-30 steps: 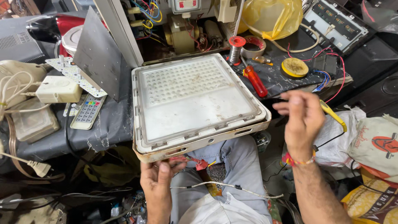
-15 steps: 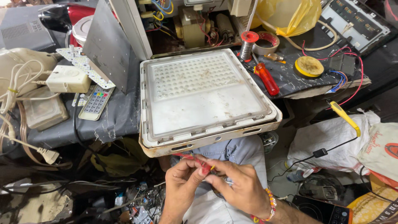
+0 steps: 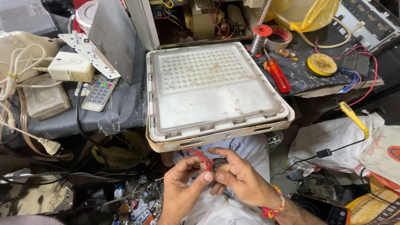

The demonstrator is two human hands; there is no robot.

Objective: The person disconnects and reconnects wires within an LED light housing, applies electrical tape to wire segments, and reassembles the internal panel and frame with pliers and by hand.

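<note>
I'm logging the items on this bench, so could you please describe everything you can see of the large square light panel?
The square light panel is a flat flood-lamp type unit with a whitish, scuffed and rust-stained frame and a cloudy front cover. A grid of small lamp dots shows through its upper half; the lower half looks blank and dirty. It lies face up, its far part on the dark cloth-covered bench, its near edge overhanging towards the person's lap. A red wire runs from beneath that edge to the left hand and right hand.
</note>
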